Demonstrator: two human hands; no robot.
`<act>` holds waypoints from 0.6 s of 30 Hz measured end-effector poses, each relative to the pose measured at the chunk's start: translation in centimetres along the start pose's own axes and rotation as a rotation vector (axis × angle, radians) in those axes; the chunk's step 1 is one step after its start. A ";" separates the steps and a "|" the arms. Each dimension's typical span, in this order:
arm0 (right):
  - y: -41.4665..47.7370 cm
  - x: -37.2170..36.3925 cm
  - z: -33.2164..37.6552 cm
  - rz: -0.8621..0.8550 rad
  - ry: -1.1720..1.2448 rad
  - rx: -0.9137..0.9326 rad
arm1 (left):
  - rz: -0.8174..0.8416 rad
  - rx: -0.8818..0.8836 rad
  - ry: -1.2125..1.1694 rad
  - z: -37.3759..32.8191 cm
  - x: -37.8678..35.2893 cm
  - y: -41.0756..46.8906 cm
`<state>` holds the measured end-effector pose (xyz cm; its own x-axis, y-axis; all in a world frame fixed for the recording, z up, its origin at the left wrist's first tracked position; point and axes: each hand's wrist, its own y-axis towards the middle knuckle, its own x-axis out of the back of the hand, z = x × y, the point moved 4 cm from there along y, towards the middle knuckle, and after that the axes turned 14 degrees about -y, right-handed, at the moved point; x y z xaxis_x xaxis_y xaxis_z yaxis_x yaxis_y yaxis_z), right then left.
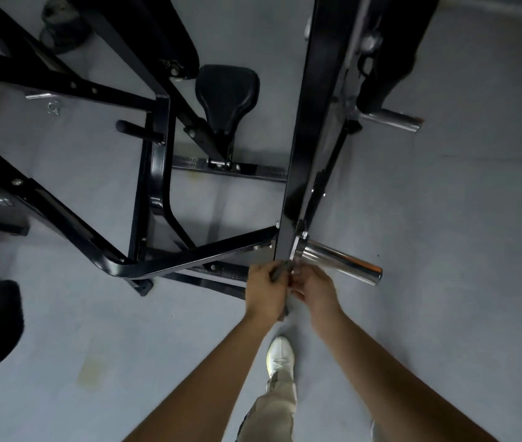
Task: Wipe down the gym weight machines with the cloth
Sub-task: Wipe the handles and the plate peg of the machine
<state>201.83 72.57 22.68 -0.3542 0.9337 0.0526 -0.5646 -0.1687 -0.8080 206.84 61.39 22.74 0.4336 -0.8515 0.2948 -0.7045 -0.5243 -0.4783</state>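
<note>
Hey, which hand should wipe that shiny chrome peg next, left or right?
Probably the right hand. It sits just below the chrome peg, on the peg's side of the black bar. The left hand is farther over, and both appear to hold the cloth.

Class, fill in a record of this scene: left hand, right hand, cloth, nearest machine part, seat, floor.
left hand: grips the cloth
right hand: fingers curled on the cloth
cloth: dark grey, bunched between both hands
nearest machine part: chrome peg, sticking out to the right of the black bar
seat: black, padded
floor: grey
</note>
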 end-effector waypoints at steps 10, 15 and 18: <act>-8.8 13.3 5.7 0.105 0.046 0.051 | -0.030 -0.079 -0.317 -12.9 -9.5 -10.0; -14.5 22.2 9.5 0.124 0.011 0.113 | 0.065 -0.104 -0.372 -20.7 -14.4 -15.6; -17.9 26.2 12.8 0.153 -0.099 0.241 | 0.069 -0.188 -0.316 -25.5 -16.0 -18.5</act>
<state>193.10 95.98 46.07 -0.5134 0.8581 0.0077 -0.6553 -0.3863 -0.6491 198.63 84.74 47.93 0.5129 -0.8583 -0.0173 -0.8163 -0.4814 -0.3192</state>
